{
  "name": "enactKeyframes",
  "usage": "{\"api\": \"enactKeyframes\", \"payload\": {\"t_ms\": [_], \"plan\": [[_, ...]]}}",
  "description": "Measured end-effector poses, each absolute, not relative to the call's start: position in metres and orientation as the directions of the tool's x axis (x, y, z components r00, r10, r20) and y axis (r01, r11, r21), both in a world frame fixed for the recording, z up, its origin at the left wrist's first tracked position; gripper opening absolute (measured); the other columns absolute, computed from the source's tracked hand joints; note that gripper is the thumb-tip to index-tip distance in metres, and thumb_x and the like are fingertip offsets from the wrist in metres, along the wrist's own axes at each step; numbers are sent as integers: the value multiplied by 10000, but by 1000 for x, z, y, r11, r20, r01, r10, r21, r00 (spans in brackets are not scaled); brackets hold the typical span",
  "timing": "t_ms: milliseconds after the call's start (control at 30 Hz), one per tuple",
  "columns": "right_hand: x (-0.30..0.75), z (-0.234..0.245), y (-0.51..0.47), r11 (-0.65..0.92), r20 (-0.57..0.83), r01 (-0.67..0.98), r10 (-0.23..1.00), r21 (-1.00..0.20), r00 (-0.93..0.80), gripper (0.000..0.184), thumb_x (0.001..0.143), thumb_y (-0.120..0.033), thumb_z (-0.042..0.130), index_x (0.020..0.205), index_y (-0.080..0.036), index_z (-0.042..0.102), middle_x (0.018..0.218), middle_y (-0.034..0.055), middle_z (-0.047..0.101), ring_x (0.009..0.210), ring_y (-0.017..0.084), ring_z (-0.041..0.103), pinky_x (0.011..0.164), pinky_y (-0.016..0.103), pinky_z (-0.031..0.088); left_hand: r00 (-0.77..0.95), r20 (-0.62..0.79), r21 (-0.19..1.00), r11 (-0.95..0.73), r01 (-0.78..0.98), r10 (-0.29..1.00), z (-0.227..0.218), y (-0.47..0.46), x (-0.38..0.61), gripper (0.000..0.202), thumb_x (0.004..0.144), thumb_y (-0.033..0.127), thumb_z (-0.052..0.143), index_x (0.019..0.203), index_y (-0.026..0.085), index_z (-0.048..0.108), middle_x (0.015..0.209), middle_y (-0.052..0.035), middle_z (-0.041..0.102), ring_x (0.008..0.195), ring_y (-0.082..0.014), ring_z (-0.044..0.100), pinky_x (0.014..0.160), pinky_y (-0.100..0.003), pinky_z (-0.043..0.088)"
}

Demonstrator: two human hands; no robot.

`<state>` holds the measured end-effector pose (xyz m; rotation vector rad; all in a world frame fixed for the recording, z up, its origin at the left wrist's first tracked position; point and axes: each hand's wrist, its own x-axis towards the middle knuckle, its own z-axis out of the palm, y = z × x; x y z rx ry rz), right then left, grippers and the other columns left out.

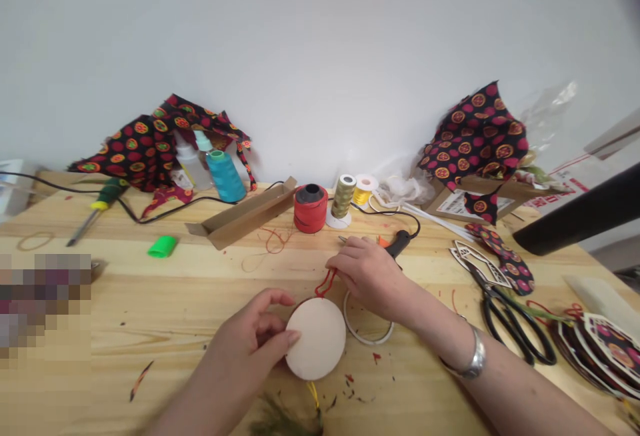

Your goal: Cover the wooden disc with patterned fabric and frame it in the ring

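The left hand (253, 337) is clamping the round pale disc (317, 341) at its nine-o'clock rim, thumb on its face. The right hand (369, 272), nearer the red cord loop (326, 284), is pinching it, fingertips together; its long axis is running toward one o'clock. A white ring (371, 342) is lying beside the disc at two, partly blocked by the right hand; the glue gun (399, 243) is resting beyond, at one.

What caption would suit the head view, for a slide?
The left hand holds a pale disc while the right hand grips the red cord at its edge.
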<state>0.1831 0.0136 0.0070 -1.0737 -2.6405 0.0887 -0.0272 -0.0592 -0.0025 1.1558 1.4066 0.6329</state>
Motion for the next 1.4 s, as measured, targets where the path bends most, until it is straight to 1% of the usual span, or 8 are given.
{"api": "enactKeyframes", "payload": {"t_ms": [133,367,500,567,700,767,1033,1400], "plan": [[184,3,17,725,226,656,689,-208,-689,229,776,15,553,891,-136,682,824,62,700,812,186,557,742,301,430,141,-402,873,332,357,905,-3,-58,-24,187,743,353,594,864,238,511,593,43,641,593,-195,602,571,-273,398],[185,1,20,726,201,632,684,-270,-701,335,726,54,531,962,-138,672,904,62,692,859,187,544,778,307,459,105,-320,775,196,601,942,2,-57,-21,97,767,320,541,827,250,510,548,64,595,564,-189,557,573,-275,352],[186,8,14,698,183,667,714,-258,-676,513,692,74,509,1146,-139,617,1138,94,643,1009,225,526,832,358,471,104,-332,735,188,651,938,5,-57,-19,101,778,316,527,852,250,507,578,53,641,582,-201,577,589,-285,360],[185,14,4,657,236,714,754,-241,-613,476,735,63,491,1152,-133,610,1192,115,615,1046,244,514,852,394,469,104,-330,718,178,673,938,7,-56,-19,107,783,307,523,872,246,522,612,38,675,617,-215,605,612,-298,372],[180,20,-27,571,279,761,819,-308,-502,160,896,-122,507,891,-156,664,895,99,659,876,236,545,787,412,487,114,-333,722,175,669,936,9,-55,-19,147,769,298,556,900,235,575,778,-16,754,762,-256,670,679,-324,410],[177,18,-42,545,250,759,838,-356,-485,97,888,-201,577,907,-162,663,880,90,656,855,240,544,758,410,498,124,-342,726,178,664,932,9,-55,-19,162,776,292,553,921,226,586,842,-38,763,811,-267,679,708,-338,425],[166,-1,-62,506,152,766,859,-396,-489,246,770,-198,730,993,-173,631,993,81,639,907,272,529,788,461,506,159,-302,697,104,710,940,9,-56,-18,200,814,263,516,983,218,613,876,-51,756,841,-275,678,732,-358,444],[163,-5,-63,514,153,772,855,-373,-495,229,760,-213,744,957,-169,634,975,87,639,902,277,527,777,463,502,225,-212,623,-45,781,951,10,-55,-22,321,869,264,432,964,217,734,956,-97,752,869,-291,664,794,-399,454]]}}
